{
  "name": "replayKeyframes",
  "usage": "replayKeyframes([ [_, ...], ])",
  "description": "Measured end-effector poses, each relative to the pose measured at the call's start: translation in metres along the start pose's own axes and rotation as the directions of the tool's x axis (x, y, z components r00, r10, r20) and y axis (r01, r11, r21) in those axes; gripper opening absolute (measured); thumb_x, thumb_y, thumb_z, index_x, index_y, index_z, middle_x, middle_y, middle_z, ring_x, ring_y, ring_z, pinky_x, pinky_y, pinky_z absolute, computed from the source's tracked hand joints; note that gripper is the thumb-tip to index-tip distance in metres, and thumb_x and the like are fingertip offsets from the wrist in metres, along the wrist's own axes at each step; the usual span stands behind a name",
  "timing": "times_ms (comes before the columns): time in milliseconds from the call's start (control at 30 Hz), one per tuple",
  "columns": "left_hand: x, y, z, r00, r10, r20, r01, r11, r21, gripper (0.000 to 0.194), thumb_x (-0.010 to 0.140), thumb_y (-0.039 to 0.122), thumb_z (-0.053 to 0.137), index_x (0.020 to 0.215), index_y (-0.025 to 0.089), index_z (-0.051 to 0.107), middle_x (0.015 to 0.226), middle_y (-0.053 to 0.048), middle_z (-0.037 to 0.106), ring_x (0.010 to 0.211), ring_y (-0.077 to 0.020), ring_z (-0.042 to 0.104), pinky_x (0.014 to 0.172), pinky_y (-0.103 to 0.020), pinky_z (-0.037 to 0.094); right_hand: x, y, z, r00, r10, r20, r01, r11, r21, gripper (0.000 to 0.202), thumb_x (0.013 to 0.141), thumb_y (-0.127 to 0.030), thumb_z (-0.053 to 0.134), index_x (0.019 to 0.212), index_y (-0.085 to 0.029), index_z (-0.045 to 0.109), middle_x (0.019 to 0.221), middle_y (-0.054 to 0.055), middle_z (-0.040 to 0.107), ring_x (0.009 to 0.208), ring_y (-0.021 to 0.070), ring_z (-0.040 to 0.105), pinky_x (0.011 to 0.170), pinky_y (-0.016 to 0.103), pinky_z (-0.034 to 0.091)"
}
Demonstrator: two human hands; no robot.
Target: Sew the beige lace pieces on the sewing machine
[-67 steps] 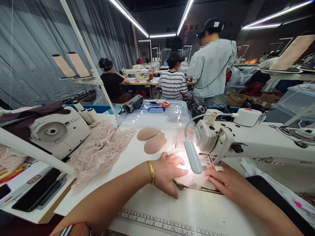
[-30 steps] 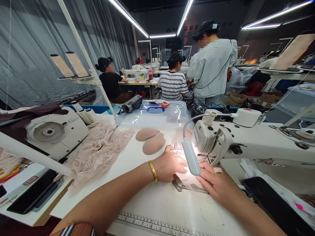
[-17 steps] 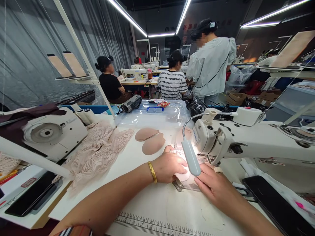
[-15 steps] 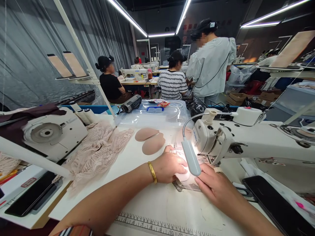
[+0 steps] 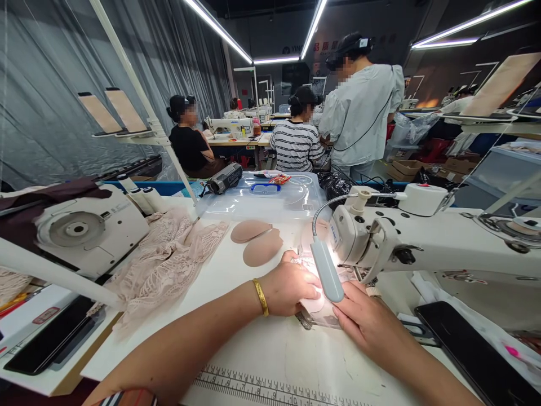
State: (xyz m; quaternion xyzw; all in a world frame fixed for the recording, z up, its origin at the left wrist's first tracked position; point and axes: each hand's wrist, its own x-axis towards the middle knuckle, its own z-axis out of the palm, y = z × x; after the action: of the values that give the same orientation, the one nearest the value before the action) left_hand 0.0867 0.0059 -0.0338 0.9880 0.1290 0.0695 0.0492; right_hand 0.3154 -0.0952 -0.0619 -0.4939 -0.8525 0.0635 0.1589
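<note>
We have both hands on a small pale cup piece (image 5: pixel 315 307) that lies flat on the white surface (image 5: pixel 270 355), right under the head of the sewing machine (image 5: pixel 367 239) and its little lamp (image 5: pixel 327 270). Our left hand (image 5: pixel 289 287) lies on top of the piece with the fingers curled down and pressing, not closed around anything; our right hand (image 5: pixel 366 327) touches its near edge with the fingers flat and stretched. We judge the piece to be very light and soft, a padded foam that bends easily, with a thin lace edge that can pull or wrinkle. So it is better held by flat pressure from above on both sides of the needle, not by pinching. The strong light hides its exact outline. Two brown pads (image 5: pixel 257 242) wait just behind our left hand, and a heap of pink lace (image 5: pixel 169 262) lies farther left.
</note>
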Motion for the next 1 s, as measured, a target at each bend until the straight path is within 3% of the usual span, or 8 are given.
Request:
replayKeyframes([
  [200,0.001,-0.001,-0.001,1.000,0.000,-0.011,0.000,1.000,-0.007,0.013,0.074,0.010,0.067,0.081,0.021,0.067,0.097,0.000,0.075,0.086,-0.0221,0.062,0.092,-0.045,0.026,-0.006,0.016,0.001,0.999,-0.005,-0.045,0.003,0.999,-0.038,0.027,0.103,-0.020,0.042,0.114,-0.028,0.066,0.115,0.006,0.071,0.085,0.0226,0.063,0.074,0.035,0.050],
  [400,0.004,-0.004,-0.002,0.999,-0.035,-0.015,0.035,0.999,-0.005,0.012,0.075,0.010,0.067,0.081,0.021,0.068,0.099,-0.002,0.075,0.091,-0.0236,0.063,0.091,-0.046,0.025,-0.008,0.025,0.007,0.995,0.081,-0.060,-0.087,0.992,-0.096,0.035,0.103,-0.028,0.042,0.125,-0.034,0.069,0.101,0.006,0.075,0.086,0.0266,0.067,0.080,0.041,0.053],
  [600,0.005,-0.006,0.001,0.999,-0.027,-0.022,0.027,1.000,0.000,0.018,0.077,0.011,0.065,0.089,0.024,0.072,0.108,-0.001,0.075,0.099,-0.0258,0.063,0.091,-0.047,0.027,-0.008,0.023,0.011,0.986,0.117,-0.122,-0.129,0.987,-0.100,0.037,0.103,-0.030,0.041,0.127,-0.035,0.069,0.111,0.006,0.075,0.095,0.0277,0.069,0.085,0.045,0.053],
  [800,0.006,-0.006,0.002,0.999,-0.026,-0.026,0.026,1.000,0.000,0.014,0.079,0.013,0.066,0.088,0.023,0.072,0.109,-0.003,0.076,0.099,-0.0259,0.063,0.092,-0.049,0.028,-0.010,0.026,0.006,0.990,0.116,-0.078,-0.120,0.992,-0.048,0.034,0.105,-0.031,0.039,0.126,-0.031,0.066,0.112,0.006,0.075,0.101,0.0277,0.068,0.087,0.045,0.055],
  [1000,0.006,-0.007,0.007,0.998,-0.024,-0.065,0.026,0.999,0.029,0.008,0.081,0.015,0.064,0.078,0.021,0.069,0.093,-0.001,0.076,0.086,-0.0223,0.063,0.096,-0.052,0.026,-0.010,0.023,0.000,0.962,0.170,-0.215,-0.172,0.985,0.012,0.031,0.106,-0.037,0.040,0.115,-0.026,0.067,0.111,0.010,0.075,0.106,0.0312,0.067,0.086,0.047,0.056],
])
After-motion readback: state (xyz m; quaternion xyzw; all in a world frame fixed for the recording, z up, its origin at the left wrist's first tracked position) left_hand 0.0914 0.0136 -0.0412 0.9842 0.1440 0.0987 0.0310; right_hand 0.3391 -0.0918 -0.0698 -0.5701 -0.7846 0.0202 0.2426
